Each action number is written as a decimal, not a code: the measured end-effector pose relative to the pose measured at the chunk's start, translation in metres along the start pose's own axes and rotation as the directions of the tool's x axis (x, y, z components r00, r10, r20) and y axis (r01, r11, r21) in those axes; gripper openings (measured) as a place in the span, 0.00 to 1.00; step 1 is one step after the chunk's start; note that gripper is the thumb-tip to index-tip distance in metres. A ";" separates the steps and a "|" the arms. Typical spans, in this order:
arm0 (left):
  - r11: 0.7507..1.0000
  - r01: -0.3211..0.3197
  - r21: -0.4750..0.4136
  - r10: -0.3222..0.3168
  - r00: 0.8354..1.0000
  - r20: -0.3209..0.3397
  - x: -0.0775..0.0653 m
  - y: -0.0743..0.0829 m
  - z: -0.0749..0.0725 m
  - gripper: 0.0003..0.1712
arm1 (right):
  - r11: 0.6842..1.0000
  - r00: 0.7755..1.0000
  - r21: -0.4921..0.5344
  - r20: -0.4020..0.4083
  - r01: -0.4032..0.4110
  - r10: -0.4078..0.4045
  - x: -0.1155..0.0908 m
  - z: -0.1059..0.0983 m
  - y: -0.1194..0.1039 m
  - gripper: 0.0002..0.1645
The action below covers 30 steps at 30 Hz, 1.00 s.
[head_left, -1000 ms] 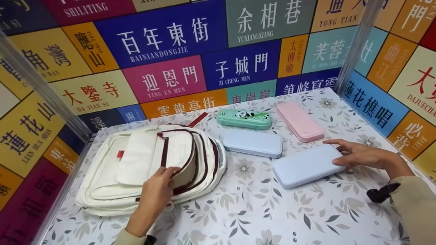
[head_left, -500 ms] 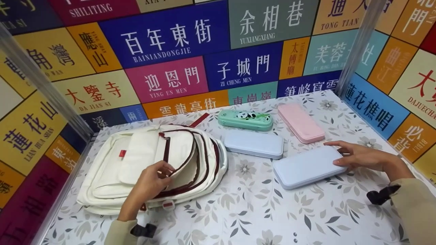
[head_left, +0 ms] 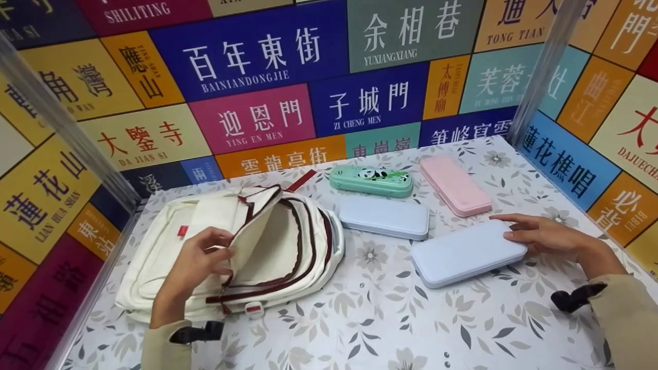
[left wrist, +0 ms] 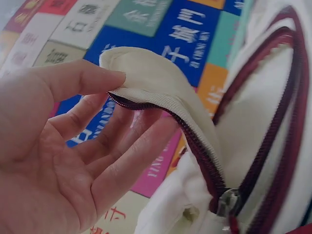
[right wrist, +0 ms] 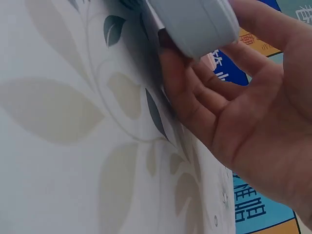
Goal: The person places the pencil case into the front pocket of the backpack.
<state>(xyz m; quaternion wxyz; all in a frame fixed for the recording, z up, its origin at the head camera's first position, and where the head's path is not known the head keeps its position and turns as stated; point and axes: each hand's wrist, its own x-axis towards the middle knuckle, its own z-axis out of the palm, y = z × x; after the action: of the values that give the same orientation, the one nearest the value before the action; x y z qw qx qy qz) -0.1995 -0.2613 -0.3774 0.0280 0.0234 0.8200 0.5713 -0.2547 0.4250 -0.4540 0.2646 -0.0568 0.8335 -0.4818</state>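
The right hand (head_left: pixel 560 240) holds a blue case (head_left: pixel 468 253) right of the backpack (head_left: pixel 159 252); the left hand (head_left: pixel 193 264) pinches its flap (head_left: pixel 255 226), which could fall if that grip slackens.

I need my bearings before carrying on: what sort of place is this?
Likely a small partitioned booth or staged work cell, though the wider room is out of view. Walls printed with Chinese characters and romanized names meet at pale corner posts, close around a floral-patterned tabletop.
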 end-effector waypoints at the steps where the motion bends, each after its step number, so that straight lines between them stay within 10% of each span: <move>1: 1.000 -0.003 -0.017 0.003 1.000 0.008 0.000 0.001 -0.003 0.18 | 1.000 1.000 0.028 -0.002 0.001 -0.001 0.000 0.001 -0.001 0.38; 12: 0.989 -0.012 -0.145 0.015 1.000 0.016 -0.001 -0.004 -0.020 0.20 | 0.950 0.999 0.308 -0.024 0.042 -0.036 -0.002 0.013 -0.007 0.23; 30: 0.968 -0.020 -0.252 0.001 0.997 -0.077 -0.007 -0.009 -0.029 0.18 | 0.890 0.986 0.432 -0.135 0.148 -0.098 0.014 0.047 -0.058 0.22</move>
<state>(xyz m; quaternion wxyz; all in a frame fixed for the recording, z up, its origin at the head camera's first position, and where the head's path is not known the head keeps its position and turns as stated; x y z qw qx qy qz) -0.1944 -0.2920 -0.3760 -0.0038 0.0021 0.7410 0.6715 -0.2523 0.3532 -0.4301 0.1935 -0.0217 0.7108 -0.6759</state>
